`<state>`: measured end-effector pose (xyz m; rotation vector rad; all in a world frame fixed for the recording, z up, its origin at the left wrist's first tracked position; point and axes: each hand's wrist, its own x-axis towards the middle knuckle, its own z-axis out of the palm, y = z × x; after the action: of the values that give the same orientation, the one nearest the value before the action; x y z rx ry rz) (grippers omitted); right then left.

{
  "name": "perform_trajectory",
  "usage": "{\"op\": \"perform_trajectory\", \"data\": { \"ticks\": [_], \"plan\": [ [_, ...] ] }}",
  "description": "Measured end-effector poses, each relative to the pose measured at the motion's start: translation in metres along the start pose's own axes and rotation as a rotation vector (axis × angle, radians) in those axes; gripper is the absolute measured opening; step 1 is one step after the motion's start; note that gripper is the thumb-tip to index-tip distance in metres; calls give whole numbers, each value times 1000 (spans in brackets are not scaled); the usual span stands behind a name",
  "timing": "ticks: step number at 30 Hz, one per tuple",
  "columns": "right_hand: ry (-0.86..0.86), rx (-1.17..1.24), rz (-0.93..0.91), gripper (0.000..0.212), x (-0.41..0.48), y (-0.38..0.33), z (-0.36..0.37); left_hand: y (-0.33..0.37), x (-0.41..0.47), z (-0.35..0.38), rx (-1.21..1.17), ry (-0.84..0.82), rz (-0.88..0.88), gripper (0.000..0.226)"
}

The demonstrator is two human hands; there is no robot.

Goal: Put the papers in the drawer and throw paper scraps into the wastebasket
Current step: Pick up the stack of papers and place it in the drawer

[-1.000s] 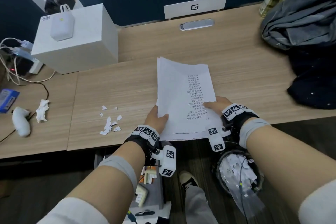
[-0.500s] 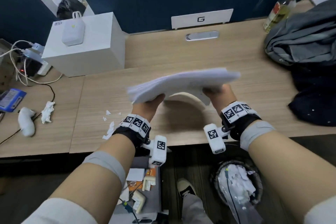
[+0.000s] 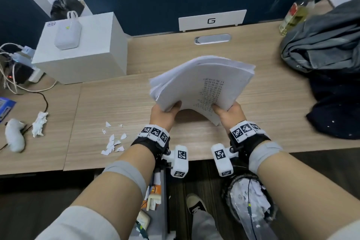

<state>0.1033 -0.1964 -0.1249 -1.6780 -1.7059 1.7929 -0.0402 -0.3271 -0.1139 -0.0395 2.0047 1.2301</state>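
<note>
I hold a thick stack of printed papers (image 3: 202,82) above the wooden desk (image 3: 120,99), bent into an arch. My left hand (image 3: 164,114) grips its left near corner and my right hand (image 3: 228,114) grips its right near corner. Several white paper scraps (image 3: 114,142) lie on the desk left of my left wrist. Under the desk edge, an open drawer (image 3: 155,198) with small items sits below my left forearm. A black wastebasket (image 3: 250,198) lined with plastic and filled with torn paper stands below my right forearm.
A white box (image 3: 81,52) with a small device on top stands at the back left. A crumpled tissue (image 3: 40,123) and a white mouse (image 3: 14,135) lie far left. Dark clothes (image 3: 327,60) and a bottle (image 3: 298,9) fill the right side. My shoe (image 3: 195,203) is on the floor.
The stack lay flat on the desk a second ago. Both hands lifted it and tilted it up, and my hands have drawn closer together under it.
</note>
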Motion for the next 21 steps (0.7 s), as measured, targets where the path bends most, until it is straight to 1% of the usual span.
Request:
{"op": "perform_trajectory", "data": {
  "ticks": [2, 3, 5, 6, 10, 11, 13, 14, 15, 18, 21],
  "plan": [
    [-12, -40, -36, 21, 2, -6, 0, 6, 0, -3, 17, 24, 21, 12],
    [-31, -63, -62, 24, 3, -9, -2, 9, 0, -6, 21, 14, 32, 14],
    [-65, -111, -111, 27, -3, -21, -7, 17, -3, -14, 59, -27, 47, 29],
    [-75, -128, -131, 27, -7, -27, -11, 20, -5, -18, 95, -44, 59, 33],
    [-135, -172, -131, 32, -28, -35, -25, 26, -20, -35, 189, -150, 46, 31],
    [-158, -173, -114, 33, -34, -34, -28, 26, -23, -39, 205, -186, 45, 37],
    [-178, -160, -83, 35, -45, -31, -32, 20, -26, -47, 236, -254, 29, 57],
    [-172, -142, -74, 36, -51, -29, -33, 16, -27, -50, 237, -280, 24, 62],
    [-162, -111, -70, 37, -56, -26, -34, 14, -28, -52, 234, -301, 21, 60],
    [-162, 33, 1, 32, -70, -15, -37, 16, -36, -57, 245, -349, 20, 46],
    [-168, 266, 132, 32, -73, -7, -39, 18, -36, -61, 248, -386, 18, 55]
  ]
}}
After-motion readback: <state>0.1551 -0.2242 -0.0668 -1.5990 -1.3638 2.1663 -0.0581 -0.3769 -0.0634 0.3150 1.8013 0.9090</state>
